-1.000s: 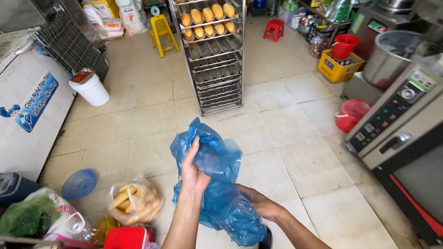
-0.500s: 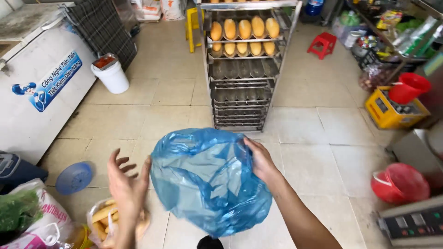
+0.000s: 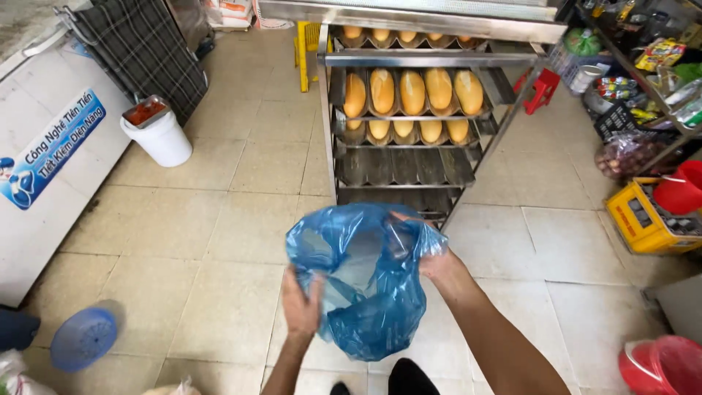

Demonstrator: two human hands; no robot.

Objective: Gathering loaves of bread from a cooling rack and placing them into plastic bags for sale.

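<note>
Down below: tiled floor, pale and worn, filling most of the view. Off to the left, a big white chest freezer with a blue sticker on its side. Dead ahead, a tall metal rack on the floor, long golden loaves lined up on an upper tray, a second row under them, more at the very top; lower trays bare and dark. Leaning behind the freezer, a stack of dark wire grids.

Front and centre, held up in the air over the floor, just short of the rack: a blue plastic bag, thin and see-through, puffed out, mouth turned upward. Left hand against the bag's lower left side, fingers curled shut on a fold of the film. Right hand up at the bag's right rim, closed on the edge; fingertips hidden behind the plastic, so probably a pinch, hard to say more. Both forearms reaching in from the bottom edge.

Then the smaller stuff. White bucket near the freezer, something reddish in a tray on top. Yellow crate at the right, red tub just above it. Another red basin in the bottom right corner. Blue round strainer lying on the floor at lower left. Red stool beyond the rack, yellow stool further back.
</note>
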